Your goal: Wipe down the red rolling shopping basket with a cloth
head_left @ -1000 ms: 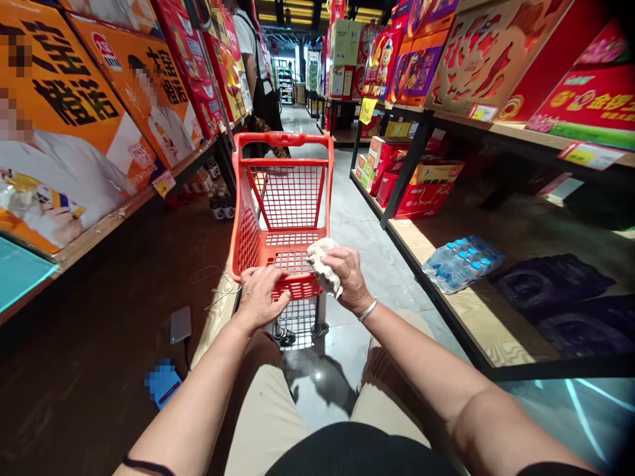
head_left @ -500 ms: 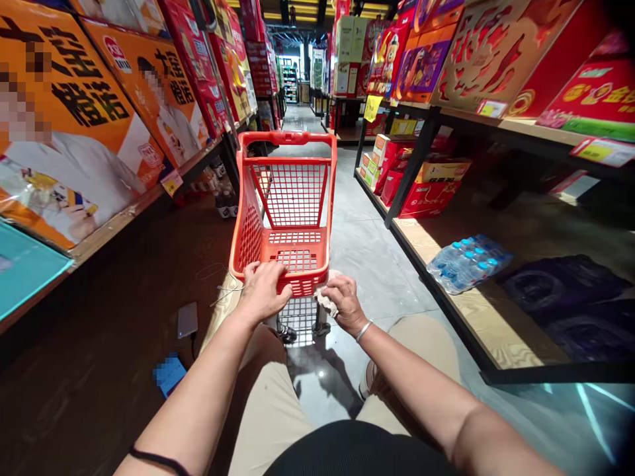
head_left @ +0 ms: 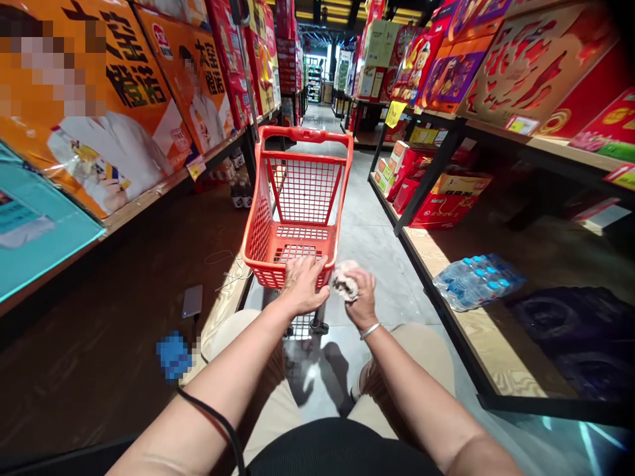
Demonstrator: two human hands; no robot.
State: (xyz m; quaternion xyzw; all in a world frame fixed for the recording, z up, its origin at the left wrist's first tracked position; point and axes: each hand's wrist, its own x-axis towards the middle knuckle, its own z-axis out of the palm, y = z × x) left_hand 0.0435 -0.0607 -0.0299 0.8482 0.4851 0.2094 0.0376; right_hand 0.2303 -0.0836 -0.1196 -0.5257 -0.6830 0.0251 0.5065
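A small red plastic shopping cart (head_left: pixel 299 198) stands in the aisle right in front of my knees. My left hand (head_left: pixel 301 285) grips the cart's near rim, fingers curled over the edge. Beside it, my right hand (head_left: pixel 362 295) is closed on a crumpled pale cloth (head_left: pixel 344 283), held against the cart's near right corner. A silver bracelet sits on my right wrist. The cart's basket holds nothing that I can see.
Low wooden shelves run down both sides of the aisle. On the right shelf lies a pack of water bottles (head_left: pixel 473 281) and red gift boxes (head_left: pixel 436 198). A phone (head_left: pixel 192 301) with a cable lies on the left shelf. Large orange boxes (head_left: pixel 124 125) lean above.
My right hand with the cloth has come down from the top of the cart's rim to its near right corner. My view has shifted left, so the cart sits further right.
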